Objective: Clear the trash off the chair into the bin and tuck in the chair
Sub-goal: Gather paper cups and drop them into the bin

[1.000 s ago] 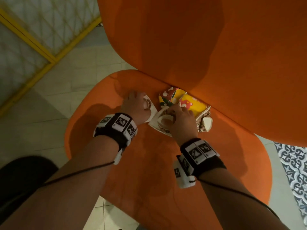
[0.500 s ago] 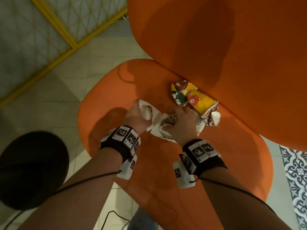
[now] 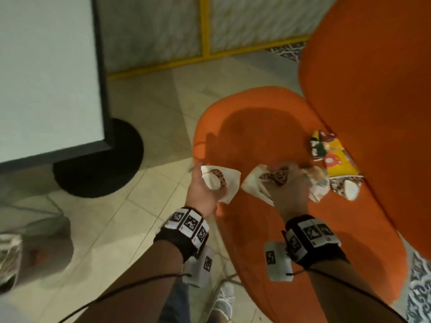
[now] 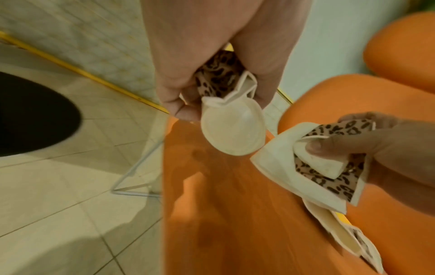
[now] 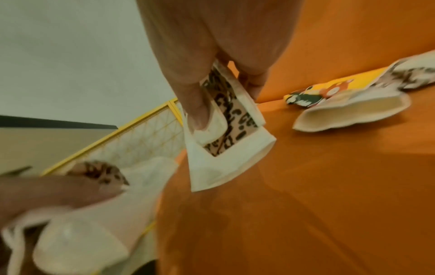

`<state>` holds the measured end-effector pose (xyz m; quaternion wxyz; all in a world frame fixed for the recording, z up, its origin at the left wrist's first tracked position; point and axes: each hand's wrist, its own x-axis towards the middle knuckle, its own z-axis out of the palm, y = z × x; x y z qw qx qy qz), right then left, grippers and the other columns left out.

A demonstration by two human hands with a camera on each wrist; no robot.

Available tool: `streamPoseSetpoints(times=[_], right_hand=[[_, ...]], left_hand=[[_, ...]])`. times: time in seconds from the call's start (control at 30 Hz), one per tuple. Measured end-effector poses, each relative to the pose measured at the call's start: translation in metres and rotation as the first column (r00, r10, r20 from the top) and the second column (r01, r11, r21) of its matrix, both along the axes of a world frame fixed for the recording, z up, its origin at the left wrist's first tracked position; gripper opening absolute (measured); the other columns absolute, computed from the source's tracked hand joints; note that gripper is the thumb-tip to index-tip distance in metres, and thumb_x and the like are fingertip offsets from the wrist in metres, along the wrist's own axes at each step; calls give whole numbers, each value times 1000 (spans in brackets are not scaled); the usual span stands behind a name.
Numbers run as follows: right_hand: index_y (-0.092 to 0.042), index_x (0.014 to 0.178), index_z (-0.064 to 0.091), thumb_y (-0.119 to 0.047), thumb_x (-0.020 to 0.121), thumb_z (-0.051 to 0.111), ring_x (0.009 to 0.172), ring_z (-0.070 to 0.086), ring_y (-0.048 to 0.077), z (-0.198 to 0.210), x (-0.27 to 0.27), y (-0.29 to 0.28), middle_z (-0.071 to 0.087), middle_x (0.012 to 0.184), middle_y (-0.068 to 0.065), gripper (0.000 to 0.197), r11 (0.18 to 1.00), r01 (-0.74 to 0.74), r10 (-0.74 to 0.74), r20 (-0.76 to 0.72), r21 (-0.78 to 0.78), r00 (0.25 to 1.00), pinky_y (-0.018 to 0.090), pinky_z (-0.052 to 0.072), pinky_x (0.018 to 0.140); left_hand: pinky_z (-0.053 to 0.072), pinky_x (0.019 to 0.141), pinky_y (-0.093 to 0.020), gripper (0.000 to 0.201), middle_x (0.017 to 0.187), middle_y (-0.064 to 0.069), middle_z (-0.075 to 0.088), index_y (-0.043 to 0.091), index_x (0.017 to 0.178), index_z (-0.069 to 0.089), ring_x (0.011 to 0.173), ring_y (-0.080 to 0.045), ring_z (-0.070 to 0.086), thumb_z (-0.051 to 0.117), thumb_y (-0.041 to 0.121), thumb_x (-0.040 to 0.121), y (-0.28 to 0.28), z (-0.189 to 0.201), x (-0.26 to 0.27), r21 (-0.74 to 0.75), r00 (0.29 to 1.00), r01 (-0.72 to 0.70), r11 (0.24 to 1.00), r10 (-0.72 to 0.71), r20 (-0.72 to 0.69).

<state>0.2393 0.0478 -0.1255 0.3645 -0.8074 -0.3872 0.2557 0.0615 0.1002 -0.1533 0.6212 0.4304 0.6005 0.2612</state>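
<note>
At the centre of the head view, the left hand grasps a crushed white paper cup with leopard print over the left rim of the orange moulded plastic chair. Just right of it, the right hand grasps a second flattened leopard-print cup. A yellow cartoon-print wrapper and another crushed leopard-print cup lie at centre right, where seat meets backrest.

Both forearms reach up from the bottom of the frame, each wrist banded in black with white marker tags. Left hand, mid-frame, fingers curled round a crushed paper cup. Right hand, just right of it, back up, grip closed on another crushed cup.
</note>
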Motion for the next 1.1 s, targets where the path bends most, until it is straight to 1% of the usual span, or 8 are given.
streamPoseSetpoints(times=[0.17,0.3,0.5,0.57,0.67,0.8,0.9,1.1], right_hand=[[-27,79,47,2,67,77,71,57,5,13,-110,24,58,80,-11,43,996,-36,57,-290,76,955,11,46,53],[-17,86,51,0,65,80,71,59,-6,3,-229,44,61,82,-14,39,970,-231,241,-391,74,888,6,46,59],[-19,88,52,2,66,80,73,59,0,-31,-444,66,61,79,-13,42,894,-447,404,-470,20,785,11,49,63],[-20,90,52,1,65,81,76,61,7,-48,-510,69,60,79,-14,42,874,-486,430,-459,-3,777,17,52,69],[-16,95,54,-3,66,81,83,61,17,-80,-616,73,61,82,-7,42,822,-565,494,-408,-68,768,28,52,74],[-11,98,58,-4,69,77,80,53,20,-129,-719,77,59,84,1,35,718,-688,658,-217,-106,721,17,36,67],[-13,102,58,-9,74,73,94,54,31,-171,-768,80,60,100,15,32,653,-723,735,-42,-225,677,28,39,76],[-5,97,63,-1,72,73,93,58,37,-220,-803,80,63,95,20,27,598,-777,798,230,-197,557,38,44,79]], left_hand=[[45,100,-47,95,125,-4,55,29,143,22,115,-26,55,76,2,70,-7,-3,-110,-56,952,-305,951,304,-21],[44,93,-57,89,120,-11,60,29,142,26,111,-46,55,77,8,71,-15,-4,-226,-44,838,-545,837,542,-65],[44,97,-57,97,128,-9,55,29,140,27,114,-36,57,82,16,62,-52,-26,-438,14,612,-778,628,763,-207],[42,102,-42,101,130,-6,51,20,144,22,117,-27,53,82,12,64,-64,-38,-499,16,557,-813,582,786,-270],[35,93,-25,97,134,-12,48,10,146,17,123,-26,48,77,2,70,-76,-63,-595,34,491,-843,536,796,-354],[37,96,-27,102,140,-14,43,13,148,9,126,-27,45,78,12,72,-72,-108,-686,-4,446,-870,494,782,-435],[41,97,-34,104,136,-15,47,18,148,8,124,-31,49,79,21,71,-62,-143,-724,-26,421,-880,474,755,-503],[46,94,-42,101,127,-9,44,29,148,4,114,-28,51,75,27,75,-35,-190,-742,65,481,-762,645,629,-611]])
